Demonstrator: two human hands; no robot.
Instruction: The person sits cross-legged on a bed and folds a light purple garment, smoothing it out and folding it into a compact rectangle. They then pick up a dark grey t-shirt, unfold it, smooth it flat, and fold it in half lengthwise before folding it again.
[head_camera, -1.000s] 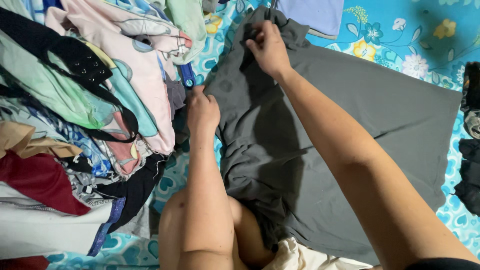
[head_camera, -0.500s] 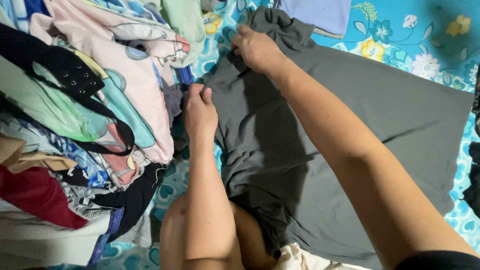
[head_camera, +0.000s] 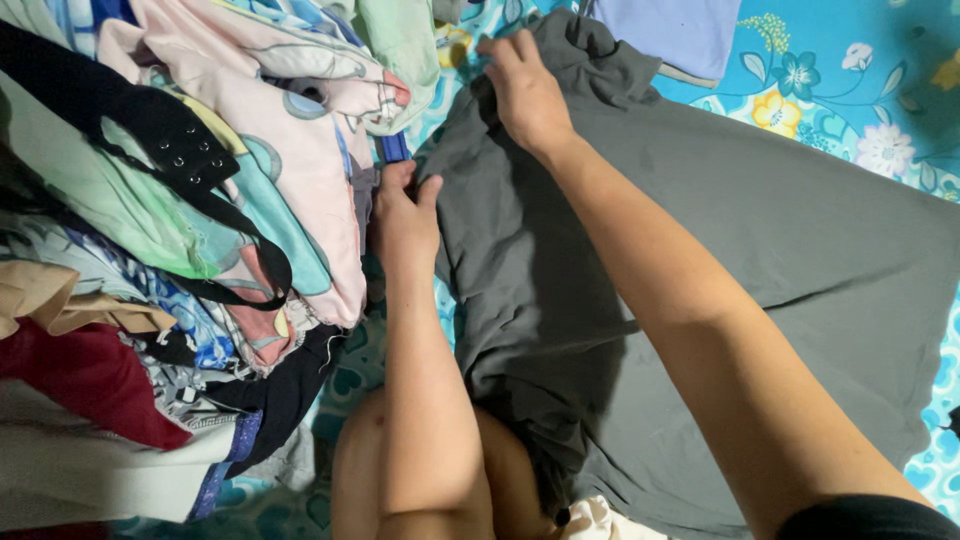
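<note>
A large dark grey garment (head_camera: 720, 260) lies spread over a blue floral sheet (head_camera: 850, 70). My left hand (head_camera: 405, 215) pinches the garment's left edge, right beside the clothes pile. My right hand (head_camera: 525, 90) grips the bunched top edge of the same garment, farther from me. Both forearms reach forward over the cloth. My bare knee (head_camera: 360, 470) shows below the left arm.
A heap of mixed clothes (head_camera: 180, 260) fills the left side: pink and mint patterned pieces, a black strappy item (head_camera: 170, 140), a dark red garment (head_camera: 80, 375). A folded lilac cloth (head_camera: 670, 30) lies at the top, past the grey garment.
Both hands have shifted slightly left along the grey garment's edge, still gripping it. The cloth's top corner is drawn over with them.
</note>
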